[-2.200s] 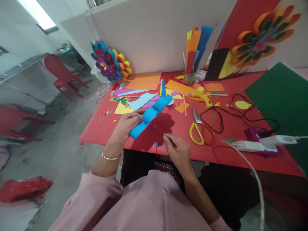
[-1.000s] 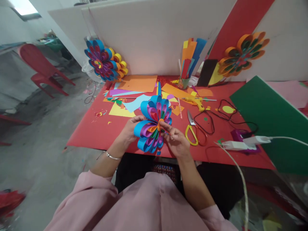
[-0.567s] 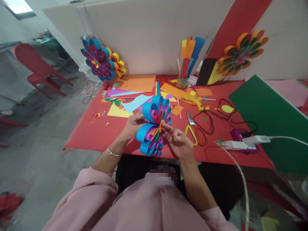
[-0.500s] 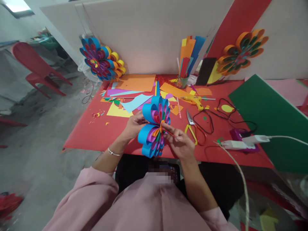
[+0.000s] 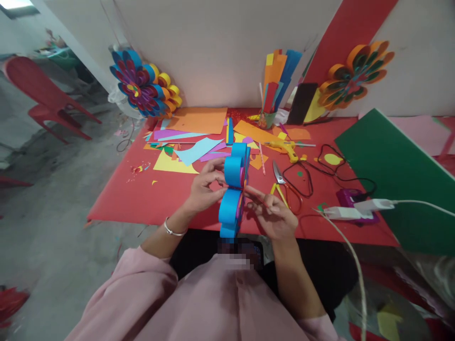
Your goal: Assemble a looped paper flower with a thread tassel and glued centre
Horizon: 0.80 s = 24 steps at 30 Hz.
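I hold a paper flower point(image 5: 232, 192) made of blue loops, turned edge-on above the near edge of the red table point(image 5: 142, 194). My left hand point(image 5: 204, 187) grips its back, fingers curled round the blue loops. My right hand point(image 5: 272, 213) sits at the flower's front, fingers pinched on a thin red thread point(image 5: 258, 198) that runs to the flower's middle. The coloured inner loops are mostly hidden from this angle.
Yellow-handled scissors point(image 5: 280, 182) and a yellow glue gun point(image 5: 286, 148) lie right of my hands, among black cords. Loose coloured paper sheets point(image 5: 197, 121) cover the table's back. Finished flowers point(image 5: 140, 87) point(image 5: 355, 71) lean on the partition. A green board point(image 5: 394, 166) lies at right.
The flower has turned from facing me to edge-on. My right hand stayed at its centre with the thread. The view shifted slightly down.
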### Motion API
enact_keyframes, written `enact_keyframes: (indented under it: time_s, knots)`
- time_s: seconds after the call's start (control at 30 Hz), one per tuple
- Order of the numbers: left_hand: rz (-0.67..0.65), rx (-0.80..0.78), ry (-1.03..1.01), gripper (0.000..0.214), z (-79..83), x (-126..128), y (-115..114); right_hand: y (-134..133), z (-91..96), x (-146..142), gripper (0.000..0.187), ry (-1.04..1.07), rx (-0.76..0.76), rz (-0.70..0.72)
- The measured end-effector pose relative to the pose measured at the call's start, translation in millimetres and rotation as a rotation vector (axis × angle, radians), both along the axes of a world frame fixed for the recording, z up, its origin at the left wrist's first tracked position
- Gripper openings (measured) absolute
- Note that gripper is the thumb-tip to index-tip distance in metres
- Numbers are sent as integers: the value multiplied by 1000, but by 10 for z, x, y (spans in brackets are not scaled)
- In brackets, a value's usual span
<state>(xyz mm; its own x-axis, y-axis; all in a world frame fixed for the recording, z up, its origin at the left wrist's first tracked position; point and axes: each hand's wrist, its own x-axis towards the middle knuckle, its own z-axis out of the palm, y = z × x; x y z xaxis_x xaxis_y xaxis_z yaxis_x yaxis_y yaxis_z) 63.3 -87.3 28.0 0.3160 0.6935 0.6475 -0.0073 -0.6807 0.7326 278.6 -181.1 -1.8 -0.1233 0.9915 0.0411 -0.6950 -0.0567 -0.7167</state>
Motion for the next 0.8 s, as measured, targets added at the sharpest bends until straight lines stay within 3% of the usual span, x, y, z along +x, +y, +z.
enact_keyframes:
  time_s: [0.2, 0.3, 0.5, 0.8]
  knots:
    - [-12, 91, 36, 10, 17, -7, -45, -41, 64, 34, 18, -8, 0, -23]
    - [-29, 121, 20, 13, 25, -10, -73, -102, 186, 62, 22, -79, 27, -114]
    - [-77, 96, 16, 11, 28, -1, -95, -272, 593, 72, 23, -320, 194, -349]
    - [-56, 149, 16, 9, 64, 45, -159, -593, 1196, -55, 5, -778, 465, -486]
